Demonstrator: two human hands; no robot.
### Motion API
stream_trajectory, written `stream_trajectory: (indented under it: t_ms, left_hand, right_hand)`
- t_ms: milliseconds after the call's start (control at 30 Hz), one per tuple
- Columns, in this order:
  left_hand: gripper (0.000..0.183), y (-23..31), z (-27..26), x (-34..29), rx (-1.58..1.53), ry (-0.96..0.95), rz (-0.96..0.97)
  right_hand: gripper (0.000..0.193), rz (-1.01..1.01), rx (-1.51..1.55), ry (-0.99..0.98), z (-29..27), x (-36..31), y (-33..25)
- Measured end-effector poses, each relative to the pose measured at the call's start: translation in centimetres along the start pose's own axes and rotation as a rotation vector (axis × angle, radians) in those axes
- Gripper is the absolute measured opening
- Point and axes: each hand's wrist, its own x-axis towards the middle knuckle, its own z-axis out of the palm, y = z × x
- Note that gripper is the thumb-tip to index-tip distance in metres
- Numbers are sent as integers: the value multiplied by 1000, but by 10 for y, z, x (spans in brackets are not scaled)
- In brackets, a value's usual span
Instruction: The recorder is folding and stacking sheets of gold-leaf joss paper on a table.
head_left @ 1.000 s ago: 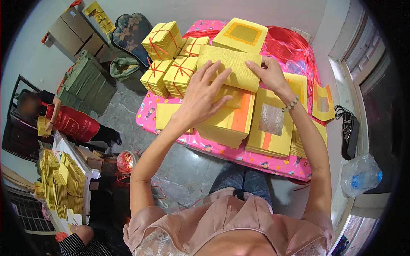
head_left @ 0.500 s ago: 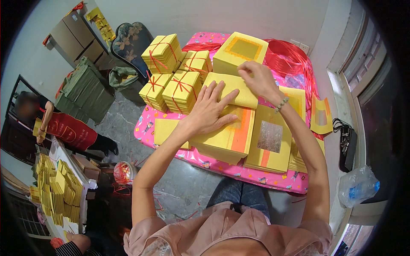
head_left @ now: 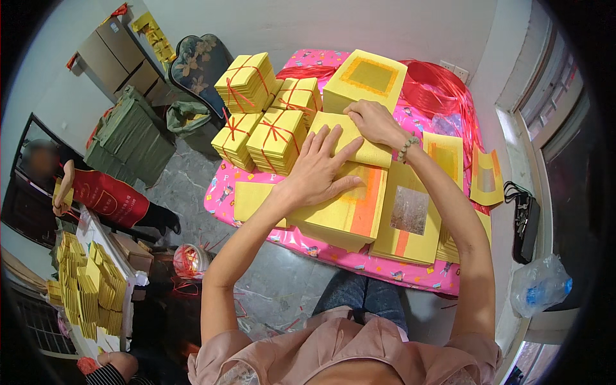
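My left hand [head_left: 316,168] lies flat with spread fingers on a tall stack of yellow paper [head_left: 330,224] with an orange band. Its fingertips rest on the folded-over flap [head_left: 367,151] of the top sheet. My right hand [head_left: 377,123] is curled into a fist and presses on that flap near its far edge; its fingertips are hidden, so I cannot see whether anything is in them. Right of this stack lies another paper stack [head_left: 414,240] with a silver patch. Behind stands a yellow paper block [head_left: 340,99] with an orange-framed panel.
Bundles of yellow paper [head_left: 277,140] tied in red string stand at the left of the pink-covered table [head_left: 308,246]. Red strips [head_left: 436,90] lie at the back right. A co-worker in a red apron [head_left: 109,199] stands left, near a table of yellow bundles [head_left: 90,289].
My right fist has shifted left and slightly down along the flap, and now presses on it. My left hand stays in place on the paper. The whole view has shifted slightly.
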Motion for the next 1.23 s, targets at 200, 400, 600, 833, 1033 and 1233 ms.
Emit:
stream_trajectory:
  t_ms: [200, 400, 600, 833, 1033, 1233]
  left_hand:
    - [75, 2, 1, -1, -8, -13, -19]
    - [73, 3, 2, 0, -29, -16, -37]
    - [73, 3, 2, -1, -74, -48, -52]
    - [72, 4, 6, -1, -97, -61, -55]
    - [73, 2, 6, -3, -95, -46, -67]
    - [70, 1, 10, -5, -64, -91, -65]
  right_hand:
    - [28, -37, -43, 20, 4, -1, 3]
    - [26, -15, -72, -7, 10, -1, 7]
    - [24, -8, -74, 16, 11, -5, 4]
    - [25, -122, -90, 169, 2, -33, -8]
    - [35, -206, -48, 72, -18, -106, -30]
    - [63, -219, -225, -180, -14, -134, -29]
